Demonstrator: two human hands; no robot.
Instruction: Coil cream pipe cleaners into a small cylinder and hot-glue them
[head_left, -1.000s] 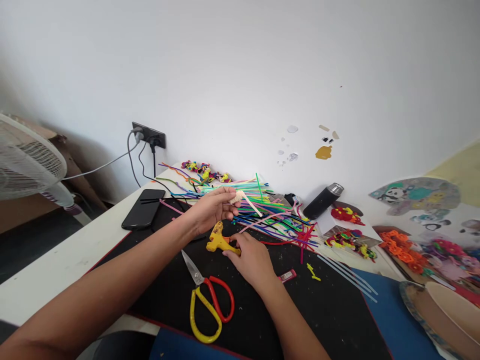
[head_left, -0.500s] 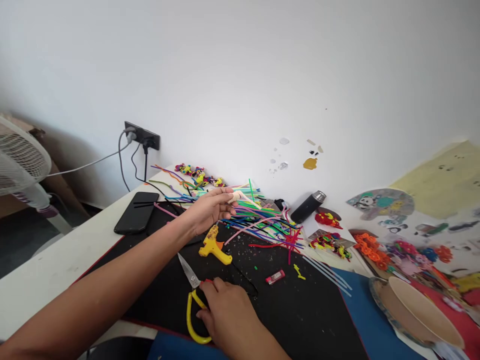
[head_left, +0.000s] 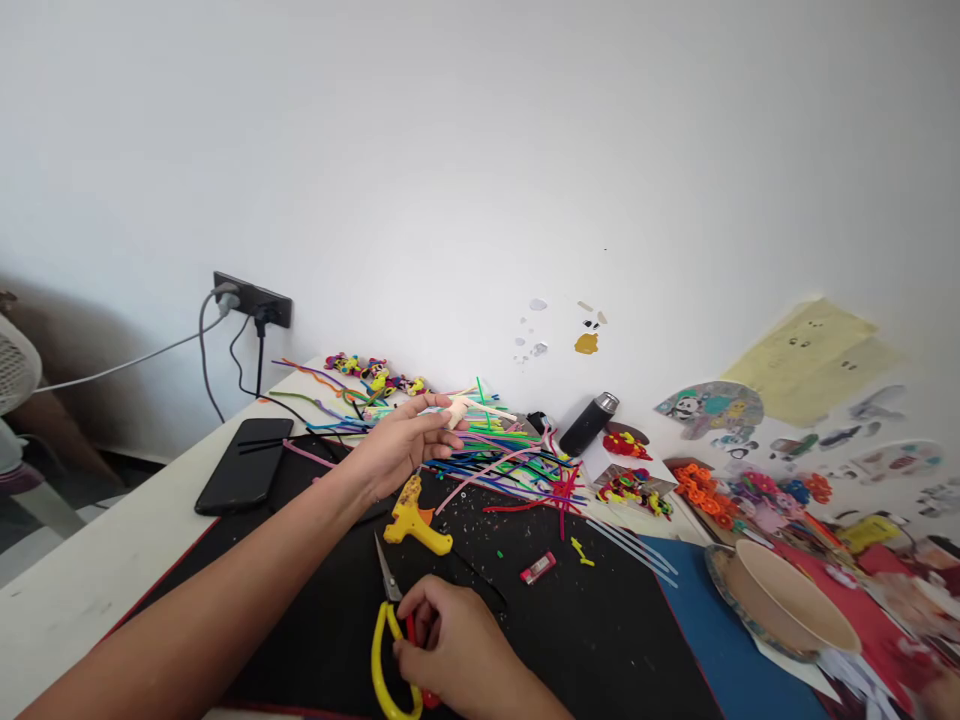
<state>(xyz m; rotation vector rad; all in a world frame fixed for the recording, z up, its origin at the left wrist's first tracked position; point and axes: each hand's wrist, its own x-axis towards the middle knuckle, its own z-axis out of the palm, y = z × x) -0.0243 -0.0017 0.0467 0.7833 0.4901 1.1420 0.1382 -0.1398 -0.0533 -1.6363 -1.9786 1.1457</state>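
Note:
My left hand [head_left: 401,440] is raised over the pile of pipe cleaners, its thumb and fingers pinching a cream pipe cleaner [head_left: 457,411]. The cream piece is coiled at the fingertips, and a straight end points to the right. Lower down, my right hand [head_left: 457,635] grips the scissors [head_left: 380,670] by their yellow and red handles, blades pointing away from me. The fingers partly hide the red handle. Between the two hands lies a yellow glue gun [head_left: 415,522] on the black mat [head_left: 585,640].
Loose pipe cleaners [head_left: 495,452] in many colours cover the mat's far side. A phone [head_left: 244,468] lies at left. A red lighter [head_left: 538,568] and yellow scrap [head_left: 581,552] are at right. Behind stands a tilted black flask [head_left: 589,425]; a bowl [head_left: 787,595] is further right.
The view has turned right, so the table's things sit further left. My left hand still pinches the cream pipe cleaner. The scissors' blades look narrower and turned, with my right fingers shifted on the handles.

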